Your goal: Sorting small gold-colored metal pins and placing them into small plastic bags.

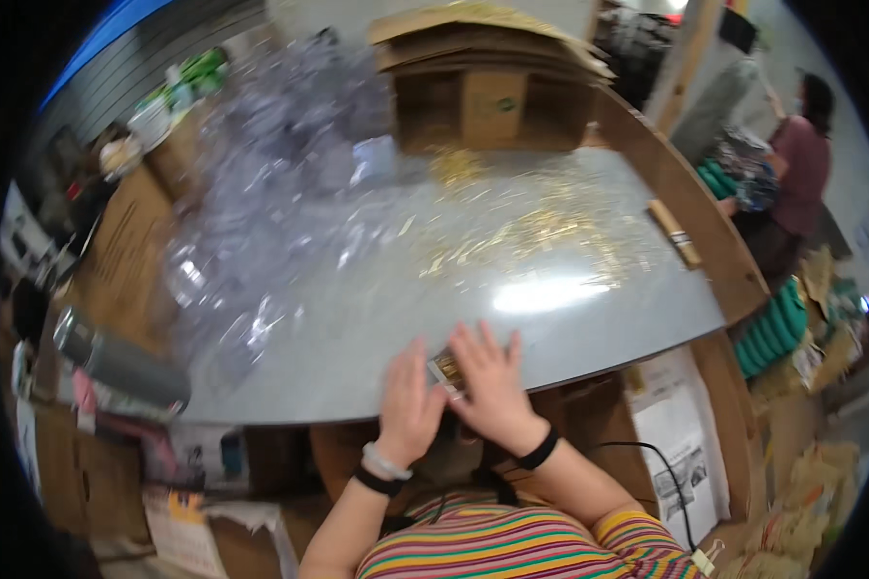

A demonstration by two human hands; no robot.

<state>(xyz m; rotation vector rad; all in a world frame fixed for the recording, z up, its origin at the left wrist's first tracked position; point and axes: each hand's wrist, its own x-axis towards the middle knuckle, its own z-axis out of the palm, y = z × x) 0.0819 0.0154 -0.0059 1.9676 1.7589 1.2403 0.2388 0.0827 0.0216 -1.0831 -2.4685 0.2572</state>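
- A cluttered workroom surrounds a grey table (348, 372), its front edge bowing across the view just before the person's body.
- At far left, a grey bottle (126, 362) lies slantwise at the table's left end, with a brown carton (121, 261) behind it.
- A heap of clear plastic bags (280, 159) takes up the left and back left of the table, limiting room on that side.
- The left hand (411, 396) is at the front edge, its fingers straight and pointing away from the person; its grip is unclosed, thumb beside the packet.
- The small clear packet (445, 371) with gold contents lies between the hands, near the front edge. Its visible part slants from far left to near right; the right hand covers some of it, so its full long axis cannot be told.
- The right hand (490, 374) rests flat with fingers spread, partly over the packet, its grip wide.
- Beyond the hands, a strip of grey surface separates them from scattered gold strips (550, 227); a cardboard box (492, 106) stands at the back.
- A wooden-handled tool (674, 234) lies along the cardboard wall (695, 183) edging the right side.
- At far right, another person (801, 174) stands beyond that wall.
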